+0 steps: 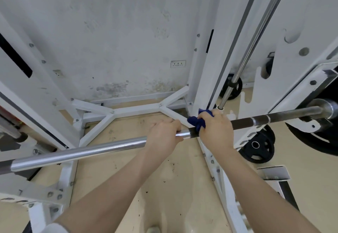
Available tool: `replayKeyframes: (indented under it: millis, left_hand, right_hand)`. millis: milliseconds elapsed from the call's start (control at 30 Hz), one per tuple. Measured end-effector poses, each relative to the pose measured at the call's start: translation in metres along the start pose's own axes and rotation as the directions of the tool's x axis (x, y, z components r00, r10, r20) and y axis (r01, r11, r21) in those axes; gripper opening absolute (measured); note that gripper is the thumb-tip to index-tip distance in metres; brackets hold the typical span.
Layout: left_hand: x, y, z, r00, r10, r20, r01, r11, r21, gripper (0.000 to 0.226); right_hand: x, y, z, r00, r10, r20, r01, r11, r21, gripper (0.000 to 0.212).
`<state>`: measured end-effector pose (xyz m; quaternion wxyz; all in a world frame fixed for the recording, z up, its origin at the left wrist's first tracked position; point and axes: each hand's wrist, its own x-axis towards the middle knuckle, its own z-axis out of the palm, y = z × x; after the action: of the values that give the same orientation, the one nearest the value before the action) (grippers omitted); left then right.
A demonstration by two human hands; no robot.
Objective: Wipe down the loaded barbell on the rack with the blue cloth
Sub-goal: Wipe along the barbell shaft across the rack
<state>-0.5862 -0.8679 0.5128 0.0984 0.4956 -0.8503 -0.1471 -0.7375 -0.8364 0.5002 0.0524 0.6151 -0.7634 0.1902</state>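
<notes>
The barbell (95, 149) runs across the view from lower left to upper right, shiny chrome in the middle and dark knurled toward the right. A large black plate (314, 141) is loaded on its right end. My left hand (164, 134) is wrapped around the chrome part. Just to its right, my right hand (214, 128) presses the dark blue cloth (196, 122) around the bar where the knurled section begins. The cloth bunches out from under my fingers on the left and top.
White rack uprights (206, 71) and base struts (135, 110) stand around the bar. A chrome guide rod (256, 37) slants down at the right. Black plates (257, 145) lean at the rack's right foot. The floor is beige, and a stained wall stands behind.
</notes>
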Motion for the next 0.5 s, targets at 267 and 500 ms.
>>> replayKeyframes:
  millis: [267,500]
  left_hand:
    - [0.0,-0.006,0.002,0.999,0.041,-0.016,-0.042,0.998,-0.055,0.021]
    - [-0.001,-0.01,0.001,0.997,0.073,-0.034,-0.075,0.993,-0.086,0.02]
  right_hand:
    - [-0.015,-0.002,0.003,0.967,-0.254,-0.019,0.252,0.965,-0.071,0.035]
    - [-0.003,0.011,-0.004,0.991,0.128,-0.026,-0.13,0.988,-0.086,0.03]
